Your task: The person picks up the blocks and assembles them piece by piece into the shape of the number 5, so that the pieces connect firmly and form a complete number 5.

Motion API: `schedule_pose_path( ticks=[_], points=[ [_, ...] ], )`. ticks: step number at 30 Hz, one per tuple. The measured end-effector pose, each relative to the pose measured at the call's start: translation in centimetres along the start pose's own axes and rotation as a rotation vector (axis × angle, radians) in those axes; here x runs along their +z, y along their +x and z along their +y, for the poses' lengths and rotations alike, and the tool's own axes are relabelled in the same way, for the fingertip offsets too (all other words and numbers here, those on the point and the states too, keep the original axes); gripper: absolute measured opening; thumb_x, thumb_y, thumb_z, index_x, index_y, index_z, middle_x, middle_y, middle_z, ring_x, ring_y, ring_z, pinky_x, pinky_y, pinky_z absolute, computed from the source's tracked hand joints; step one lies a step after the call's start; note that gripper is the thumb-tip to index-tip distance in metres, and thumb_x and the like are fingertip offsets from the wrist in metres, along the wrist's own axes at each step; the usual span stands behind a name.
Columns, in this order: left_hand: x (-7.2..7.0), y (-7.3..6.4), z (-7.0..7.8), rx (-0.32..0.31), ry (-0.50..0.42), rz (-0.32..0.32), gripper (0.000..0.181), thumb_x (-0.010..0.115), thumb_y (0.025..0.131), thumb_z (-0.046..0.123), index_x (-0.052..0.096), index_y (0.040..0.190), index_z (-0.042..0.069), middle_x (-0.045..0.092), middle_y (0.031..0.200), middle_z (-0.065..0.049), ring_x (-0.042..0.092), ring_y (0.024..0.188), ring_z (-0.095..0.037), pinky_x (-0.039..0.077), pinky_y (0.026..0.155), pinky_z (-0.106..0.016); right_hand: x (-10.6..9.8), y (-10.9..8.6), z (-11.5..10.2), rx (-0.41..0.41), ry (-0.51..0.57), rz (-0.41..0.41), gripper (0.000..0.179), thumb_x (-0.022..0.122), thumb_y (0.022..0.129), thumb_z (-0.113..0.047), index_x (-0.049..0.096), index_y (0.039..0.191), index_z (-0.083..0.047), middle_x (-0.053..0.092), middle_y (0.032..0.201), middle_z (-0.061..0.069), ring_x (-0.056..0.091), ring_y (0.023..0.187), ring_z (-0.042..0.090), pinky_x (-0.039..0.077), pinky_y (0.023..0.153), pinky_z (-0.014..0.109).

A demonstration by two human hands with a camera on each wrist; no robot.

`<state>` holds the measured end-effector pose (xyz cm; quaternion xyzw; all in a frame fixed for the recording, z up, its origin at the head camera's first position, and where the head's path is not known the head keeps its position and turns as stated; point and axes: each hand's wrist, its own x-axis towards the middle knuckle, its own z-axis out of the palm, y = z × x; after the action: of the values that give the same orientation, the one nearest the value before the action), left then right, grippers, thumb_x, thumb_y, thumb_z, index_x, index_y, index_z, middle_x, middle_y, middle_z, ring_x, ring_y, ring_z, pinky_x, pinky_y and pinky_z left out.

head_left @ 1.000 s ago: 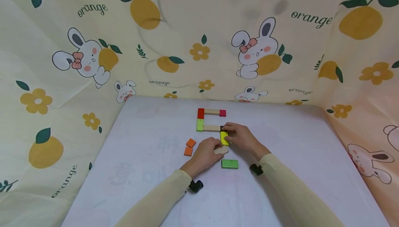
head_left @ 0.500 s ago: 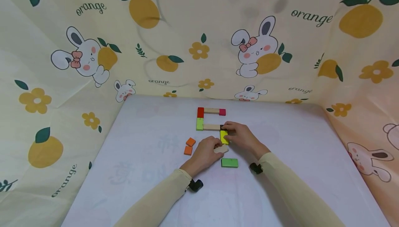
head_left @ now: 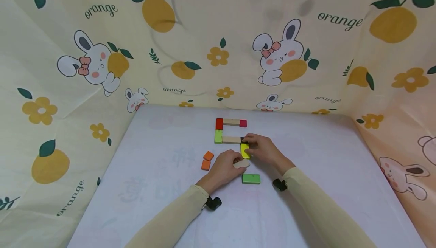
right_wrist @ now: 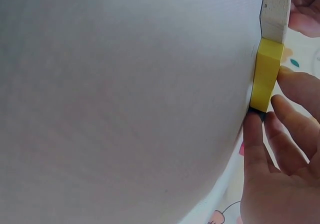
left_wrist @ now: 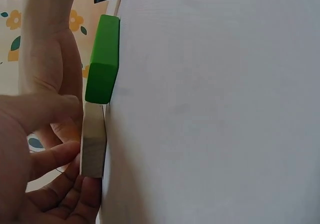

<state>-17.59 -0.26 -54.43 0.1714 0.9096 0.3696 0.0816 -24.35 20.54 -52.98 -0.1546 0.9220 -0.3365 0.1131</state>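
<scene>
A plain wooden block lies on the table at the near end of a yellow block. My left hand pinches the wooden block from its left side. My right hand rests beside the yellow block. In the right wrist view, its fingers touch the small black block at the yellow block's far end, and another fingertip lies against the yellow side. The black block is mostly covered by the fingers. A larger green block lies just nearer than the wooden one.
Beyond the hands, the row joins a wooden block, a lime block, a red block, another wooden strip and a pink block. Two orange blocks lie left of my left hand. A printed cloth borders the white table.
</scene>
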Motion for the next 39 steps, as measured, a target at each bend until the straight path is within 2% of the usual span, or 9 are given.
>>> schedule_pose_path(
  ticks=[3,5,8,10,12,14,19,32,39],
  points=[
    [-0.1,-0.2,-0.3,0.055,0.029,0.036,0.044,0.080,0.099,0.041,0.076,0.131,0.012,0.067,0.116,0.004,0.060,0.102,-0.012,0.054,0.090,-0.028,0.0,0.0,0.0,-0.001,0.002,-0.005,0.043,0.082,0.098,-0.012,0.073,0.141,-0.010,0.061,0.152,0.012,0.060,0.133,0.033,0.045,0.116,0.054],
    [-0.5,-0.4,-0.2,0.119,0.067,0.057,0.049,0.077,0.099,0.045,0.074,0.137,0.014,0.066,0.126,0.003,0.059,0.113,-0.013,0.055,0.097,-0.031,0.0,0.0,0.1,-0.009,-0.004,-0.007,0.043,0.082,0.098,-0.013,0.073,0.140,-0.010,0.062,0.151,0.012,0.061,0.132,0.033,0.046,0.116,0.054],
    [-1.1,-0.7,0.3,0.283,0.137,0.061,0.055,0.075,0.100,0.048,0.071,0.141,0.012,0.063,0.135,0.001,0.056,0.123,-0.015,0.052,0.105,-0.030,0.0,-0.1,0.0,-0.035,-0.007,-0.001,0.042,0.083,0.098,-0.013,0.074,0.138,-0.010,0.065,0.146,0.009,0.062,0.127,0.031,0.047,0.115,0.053],
    [-1.2,-1.1,0.7,0.379,0.167,0.033,0.056,0.077,0.100,0.046,0.070,0.142,0.010,0.062,0.136,0.000,0.055,0.126,-0.015,0.050,0.108,-0.028,0.0,-0.2,0.1,-0.043,-0.008,0.004,0.042,0.083,0.097,-0.013,0.075,0.138,-0.009,0.066,0.144,0.009,0.062,0.127,0.030,0.047,0.115,0.053],
    [-0.9,-1.5,1.0,0.444,0.185,-0.001,0.055,0.079,0.099,0.044,0.070,0.140,0.008,0.062,0.133,-0.001,0.056,0.123,-0.014,0.048,0.107,-0.024,0.0,-0.3,0.1,-0.039,-0.004,0.003,0.042,0.083,0.097,-0.012,0.074,0.138,-0.009,0.066,0.145,0.009,0.062,0.127,0.031,0.047,0.114,0.053],
    [-0.5,-2.0,1.2,0.455,0.207,-0.038,0.054,0.080,0.099,0.043,0.070,0.139,0.009,0.062,0.132,0.000,0.056,0.123,-0.013,0.047,0.107,-0.022,0.0,-0.4,0.2,-0.029,-0.004,-0.002,0.043,0.082,0.097,-0.012,0.074,0.139,-0.009,0.064,0.148,0.011,0.062,0.128,0.032,0.047,0.115,0.054],
    [0.1,-2.7,1.6,0.416,0.219,-0.114,0.050,0.082,0.098,0.038,0.071,0.140,0.011,0.063,0.133,0.002,0.055,0.124,-0.012,0.047,0.104,-0.019,0.1,-0.3,0.2,-0.024,-0.011,-0.005,0.044,0.081,0.098,-0.012,0.072,0.141,-0.009,0.059,0.154,0.014,0.063,0.130,0.034,0.048,0.114,0.055],
    [0.3,-2.5,2.0,0.414,0.278,-0.149,0.044,0.080,0.101,0.031,0.072,0.139,0.011,0.064,0.134,0.001,0.056,0.124,-0.013,0.047,0.106,-0.019,-0.1,-0.2,-0.3,-0.023,-0.010,-0.008,0.044,0.080,0.099,-0.011,0.072,0.141,-0.007,0.060,0.153,0.014,0.065,0.127,0.033,0.050,0.112,0.053],
    [0.6,-2.2,1.8,0.423,0.293,-0.174,0.037,0.080,0.101,0.027,0.074,0.135,0.012,0.066,0.128,0.003,0.057,0.118,-0.010,0.048,0.100,-0.017,-0.3,-0.3,-0.4,-0.028,-0.010,-0.010,0.043,0.080,0.099,-0.010,0.072,0.141,-0.007,0.060,0.154,0.014,0.064,0.126,0.033,0.049,0.113,0.054]
  ],
)
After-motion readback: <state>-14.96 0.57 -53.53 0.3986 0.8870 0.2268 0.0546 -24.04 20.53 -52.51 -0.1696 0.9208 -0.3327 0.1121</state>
